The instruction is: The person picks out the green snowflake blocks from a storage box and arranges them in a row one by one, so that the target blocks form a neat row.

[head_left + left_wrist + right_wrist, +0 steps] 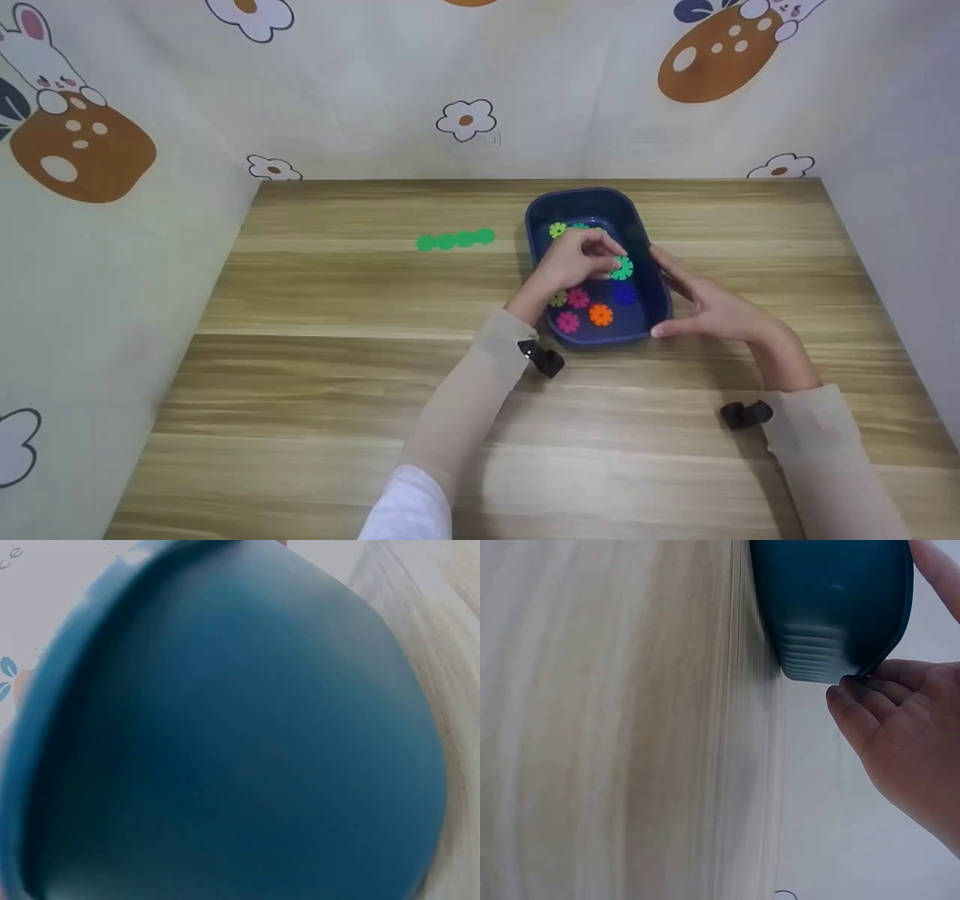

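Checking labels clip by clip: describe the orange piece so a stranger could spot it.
On the wood-grain table, find the dark blue bin the right hand touches. Inside, toward the end nearest the person, lie two pink pieces. Just right of them in the head view is the orange piece, the only one visible in that colour.

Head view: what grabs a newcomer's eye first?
Probably the dark blue bin right of centre, with bright notched discs inside. Over it the left hand pinches a green notched disc, while the right hand holds the bin's right side. Left of the bin, four green discs lie in a row.
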